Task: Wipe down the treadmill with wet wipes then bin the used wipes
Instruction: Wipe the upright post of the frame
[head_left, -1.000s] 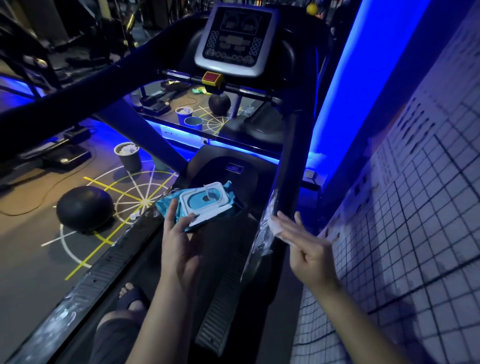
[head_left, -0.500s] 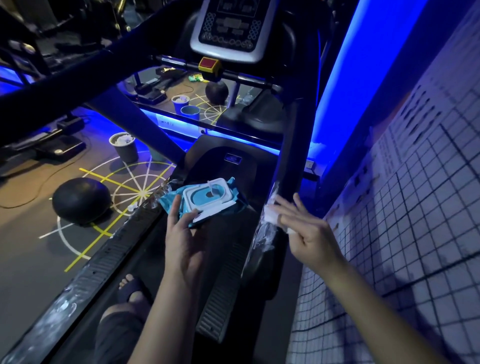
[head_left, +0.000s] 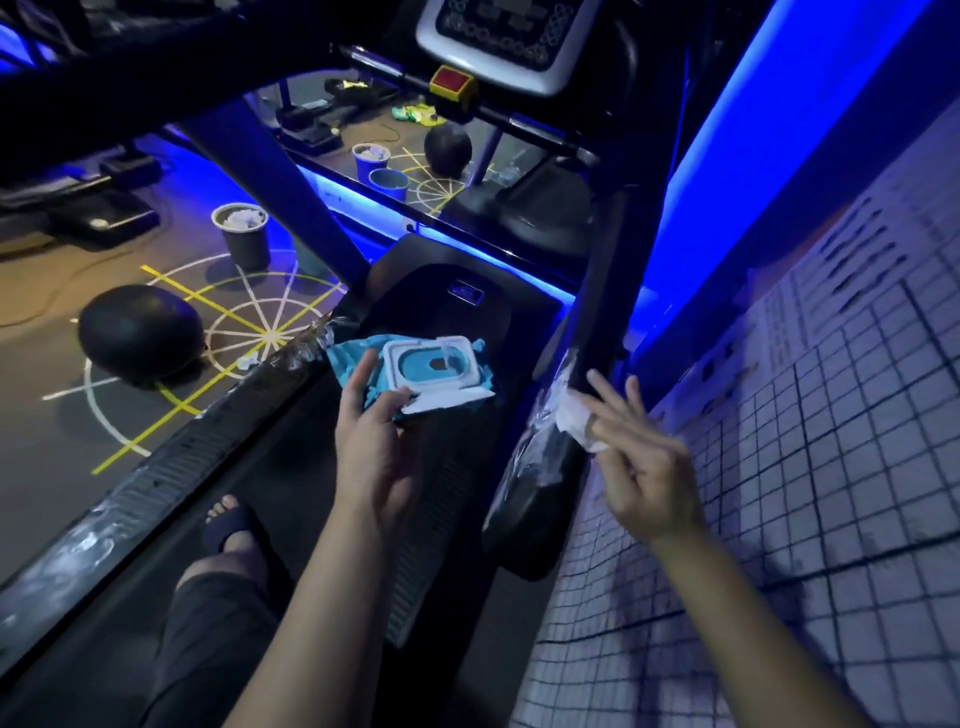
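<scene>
One wide-angle view, worn on the head, faces forward and steeply down along the treadmill (head_left: 291, 483), close enough that both forearms enter from the bottom edge. The left hand (head_left: 374, 441) grips the wipes pack (head_left: 415, 364) near the frame's centre; the console (head_left: 509, 36) is cropped at the top edge, well beyond that grip, and the tiled wall (head_left: 831, 467) fills the side to its right

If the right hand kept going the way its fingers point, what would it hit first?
Probably the treadmill's upright. The right hand points up and left, holding a wipe that looks to be against the upright's edge, though depth is unclear.
</scene>
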